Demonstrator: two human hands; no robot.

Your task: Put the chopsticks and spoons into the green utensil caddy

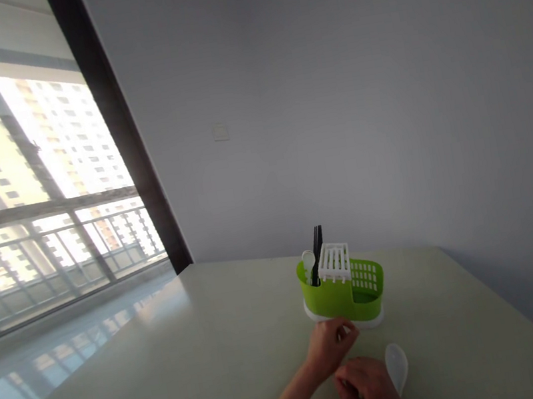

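A green plastic basket [330, 298] with a white base stands on the pale table [208, 343]. Across its middle lies a white slatted rack [334, 261]. Black utensils [318, 242] and a white round-ended piece [308, 259] stick up from its left compartment. Just in front of the base is my left hand [331, 346], its fingers curled with a small gap at the thumb; what they hold, if anything, is not clear. My right hand [367, 387] is curled nearer to me, beside a white spoon [396, 365] lying to its right; its fingertips are hidden.
Behind the table rises a grey wall [358, 111] with a switch plate [220, 132]. On the left is a large window with a dark frame [115, 109]. The table's right edge slants toward the lower right corner.
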